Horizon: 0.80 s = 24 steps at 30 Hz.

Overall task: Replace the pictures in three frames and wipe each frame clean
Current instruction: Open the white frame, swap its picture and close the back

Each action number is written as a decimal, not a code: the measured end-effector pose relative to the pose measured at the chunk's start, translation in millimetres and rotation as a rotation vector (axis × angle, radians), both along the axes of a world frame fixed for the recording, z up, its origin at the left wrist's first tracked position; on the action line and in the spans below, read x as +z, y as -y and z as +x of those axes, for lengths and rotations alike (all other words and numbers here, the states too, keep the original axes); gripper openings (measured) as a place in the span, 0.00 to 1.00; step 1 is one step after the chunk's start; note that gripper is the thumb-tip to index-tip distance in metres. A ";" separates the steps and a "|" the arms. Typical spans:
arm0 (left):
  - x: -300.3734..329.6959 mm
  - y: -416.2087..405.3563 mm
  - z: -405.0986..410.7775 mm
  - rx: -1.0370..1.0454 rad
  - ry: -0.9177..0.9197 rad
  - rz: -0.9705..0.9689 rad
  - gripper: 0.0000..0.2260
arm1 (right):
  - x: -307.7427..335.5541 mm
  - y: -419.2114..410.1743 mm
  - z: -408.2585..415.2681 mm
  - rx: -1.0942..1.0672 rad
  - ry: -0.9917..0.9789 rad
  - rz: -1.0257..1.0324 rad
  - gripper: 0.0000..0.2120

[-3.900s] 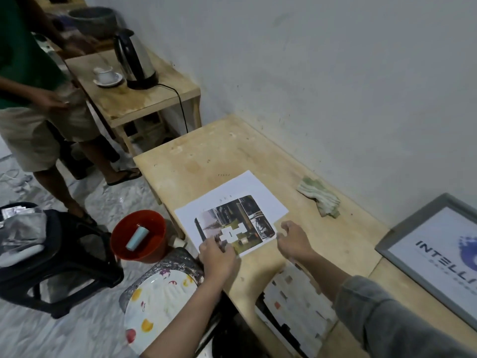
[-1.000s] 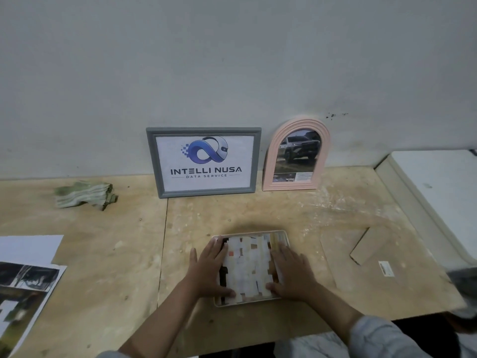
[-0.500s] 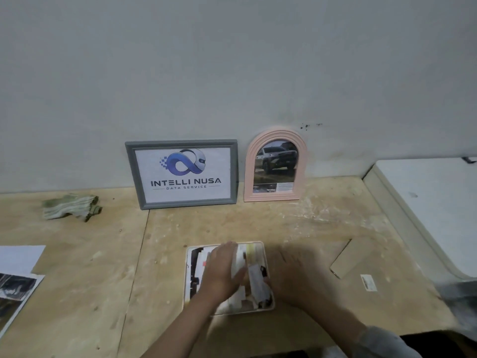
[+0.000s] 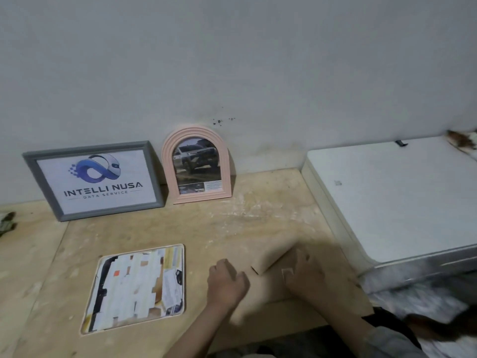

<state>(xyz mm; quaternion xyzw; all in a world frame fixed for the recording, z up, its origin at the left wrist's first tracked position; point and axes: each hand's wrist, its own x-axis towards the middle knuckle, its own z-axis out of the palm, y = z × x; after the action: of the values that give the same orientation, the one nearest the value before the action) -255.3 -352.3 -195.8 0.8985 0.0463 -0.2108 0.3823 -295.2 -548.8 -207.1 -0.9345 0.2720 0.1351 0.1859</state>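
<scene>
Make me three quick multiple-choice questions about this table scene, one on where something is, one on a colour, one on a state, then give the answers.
1. Where does the arched frame stand?
A. Right of the grey frame, against the wall
B. Flat near the table edge
C. On the white slab

2. What colour is the arched frame?
A. Green
B. Pink
C. Black

3. How is the third frame placed?
A. Upright against the wall
B. Held in the air
C. Lying flat on the table

Answers: 1 A, it leans on the wall beside the grey frame. 2 B, its ribbed rim is pink. 3 C, it lies flat, left of both hands, untouched.
</scene>
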 end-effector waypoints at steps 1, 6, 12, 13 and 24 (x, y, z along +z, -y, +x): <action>0.2 6.1 -3.2 0.019 -0.009 0.005 0.19 | -1.3 4.7 -2.2 0.013 -0.020 0.002 0.37; 3.7 18.8 -4.0 0.162 -0.065 -0.067 0.28 | -3.5 3.4 1.0 0.021 0.042 0.097 0.33; -0.4 9.1 5.7 0.398 -0.145 -0.195 0.22 | 1.1 9.8 13.1 -0.268 0.168 0.285 0.24; -2.2 7.7 5.8 0.412 -0.141 -0.206 0.20 | 1.7 10.4 13.3 -0.268 0.192 0.304 0.25; 18.8 -53.3 4.6 0.537 -0.013 -0.211 0.25 | -5.8 -61.8 25.9 -0.019 0.349 0.342 0.29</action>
<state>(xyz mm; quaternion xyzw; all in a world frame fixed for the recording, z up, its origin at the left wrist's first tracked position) -250.8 -299.0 -177.0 0.8079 0.2627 -0.1113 0.5156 -269.3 -487.0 -212.9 -0.8961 0.2175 0.0141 0.3867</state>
